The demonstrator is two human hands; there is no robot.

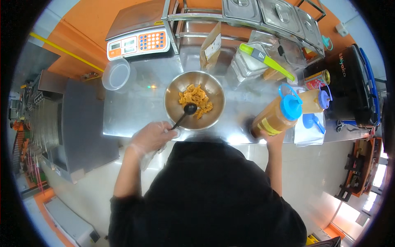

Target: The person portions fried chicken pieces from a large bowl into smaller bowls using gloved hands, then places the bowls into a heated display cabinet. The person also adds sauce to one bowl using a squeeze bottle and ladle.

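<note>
My left hand (154,136), in a clear plastic glove, grips the handle of a black measuring spoon (190,108). The spoon's round bowl is over a stainless steel mixing bowl (170,100), in which lie brown, coated-looking pieces of food (194,95). Over at the right, my right hand (273,137) is closed around the lower side of a squeeze bottle (271,119) of brown sauce with a blue cap. The bottle leans in the view; whether its base touches the counter I cannot tell.
Behind the bowl stand a digital scale (139,44), a clear plastic tub (116,74), a paper pouch (211,51) and lidded containers (248,61) under a green-handled tool (267,61). A purple-capped bottle (311,101), a can (318,79) and a blue scoop (311,121) are at right on the steel counter (139,108).
</note>
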